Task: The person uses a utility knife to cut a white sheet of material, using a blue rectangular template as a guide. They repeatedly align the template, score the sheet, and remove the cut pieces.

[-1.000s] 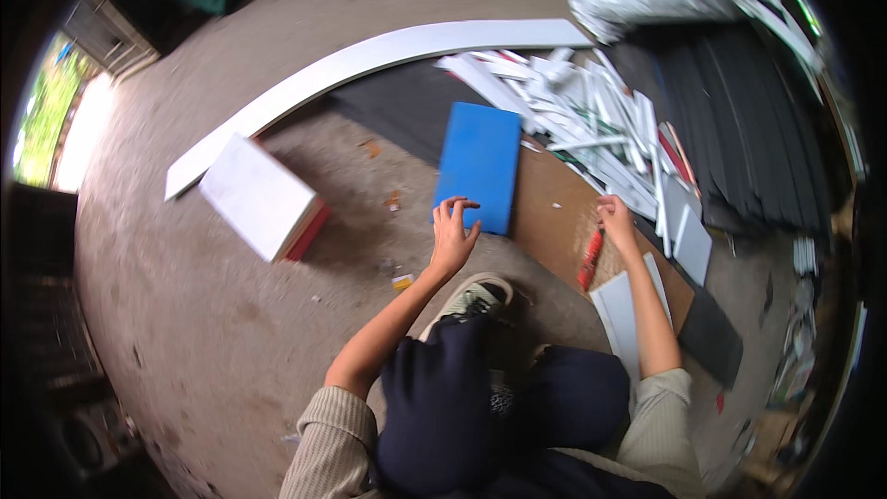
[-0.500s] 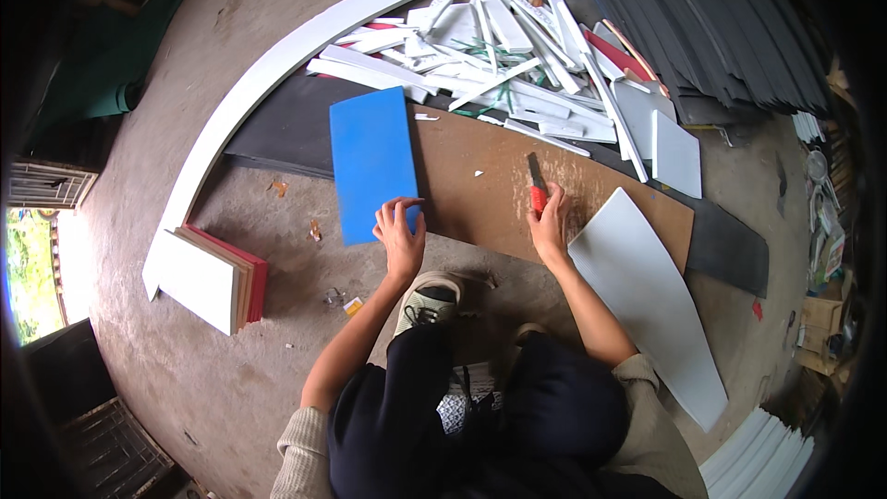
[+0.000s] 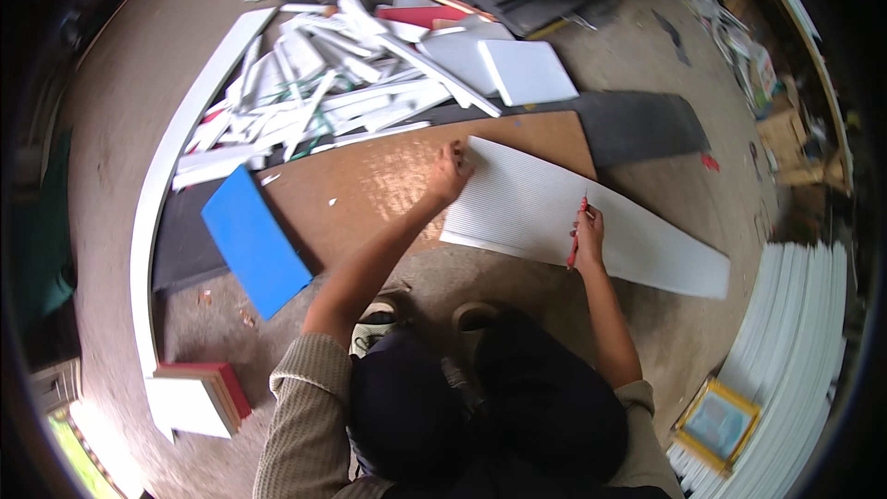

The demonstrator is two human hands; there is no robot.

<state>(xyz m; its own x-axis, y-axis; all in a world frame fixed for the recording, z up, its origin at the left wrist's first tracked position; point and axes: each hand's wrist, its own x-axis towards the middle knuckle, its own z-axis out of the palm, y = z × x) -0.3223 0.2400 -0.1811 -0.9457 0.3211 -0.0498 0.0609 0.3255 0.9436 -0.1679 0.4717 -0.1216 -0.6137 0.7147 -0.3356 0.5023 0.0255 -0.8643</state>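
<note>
Head view: the white ribbed sheet [image 3: 527,194] is being attended by both hands.
The red knife [image 3: 575,246] is being gripped by the curled fingers of the right hand [image 3: 591,233], over the sheet, its blade being pointed away from the person. The left hand [image 3: 450,176] is being held at the sheet's far left corner, fingers curled; whether the edge is being pinched cannot be told. The brown board [image 3: 337,208] is being partly covered by the sheet, right of the left fingers. Compared with half a second ago, the blue panel [image 3: 257,242] is no longer being approached by those fingers; attention is apparently being shifted to the sheet.
</note>
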